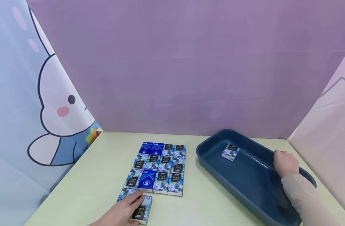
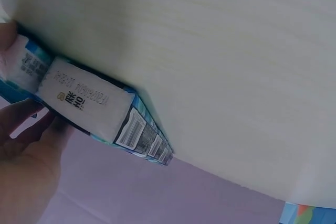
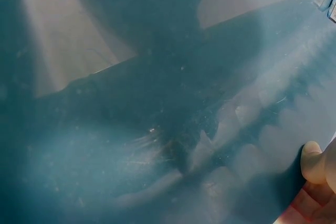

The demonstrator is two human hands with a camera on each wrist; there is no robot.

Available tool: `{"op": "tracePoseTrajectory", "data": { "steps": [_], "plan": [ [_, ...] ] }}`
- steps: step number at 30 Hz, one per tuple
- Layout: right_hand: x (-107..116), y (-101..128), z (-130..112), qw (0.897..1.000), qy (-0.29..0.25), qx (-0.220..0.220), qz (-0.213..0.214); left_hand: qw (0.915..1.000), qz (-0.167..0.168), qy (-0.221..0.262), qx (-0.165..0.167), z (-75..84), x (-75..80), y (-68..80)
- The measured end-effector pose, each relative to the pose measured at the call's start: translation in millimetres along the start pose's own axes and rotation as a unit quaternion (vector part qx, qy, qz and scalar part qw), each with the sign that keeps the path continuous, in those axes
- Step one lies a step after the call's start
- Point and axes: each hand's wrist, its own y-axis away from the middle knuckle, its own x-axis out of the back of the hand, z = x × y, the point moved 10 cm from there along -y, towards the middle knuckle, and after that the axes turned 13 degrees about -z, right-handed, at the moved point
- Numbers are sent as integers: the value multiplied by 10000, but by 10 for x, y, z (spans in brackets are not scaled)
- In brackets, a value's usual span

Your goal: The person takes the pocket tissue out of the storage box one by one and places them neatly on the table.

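Note:
Near the front of the table, my left hand (image 1: 120, 211) pinches a small floral tissue pack (image 1: 144, 209) between thumb and fingers. Another floral pack (image 1: 126, 192) lies partly hidden behind that hand. Beyond it, several packs stand in close rows, most floral with a black label (image 1: 162, 181), a few plain blue (image 1: 147, 180). In the left wrist view the held pack (image 2: 25, 65) is end-on beside a neighbour (image 2: 86, 98). My right hand (image 1: 285, 164) grips the right rim of a dark blue tray (image 1: 254, 185); its thumb (image 3: 314, 163) shows in the right wrist view.
A single floral pack (image 1: 230, 153) lies inside the tray toward its far end. The pale yellow-green table (image 1: 84, 175) meets a purple backdrop (image 1: 189, 69) at its far edge. Printed cloths (image 1: 17, 94) hang at both sides.

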Motion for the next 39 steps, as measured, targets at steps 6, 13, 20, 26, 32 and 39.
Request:
{"op": "tracePoseTrajectory", "data": {
  "steps": [6,13,20,26,32,39],
  "plan": [
    [5,9,6,10000,1,20,43,9998,-127,91,117,-21,-7,-23],
    [9,6,20,10000,-3,-7,28,9997,240,-73,19,0,75,-13],
    [19,14,4,10000,-15,-22,13,9995,250,-8,189,-9,92,-24],
    [24,19,-15,10000,-16,13,30,9993,331,-63,181,-12,104,-28],
    [23,12,-19,10000,8,56,46,9988,440,-86,179,-8,117,-25],
    [14,14,-16,10000,7,44,30,9985,497,-175,132,5,121,-20]
  ]
}}
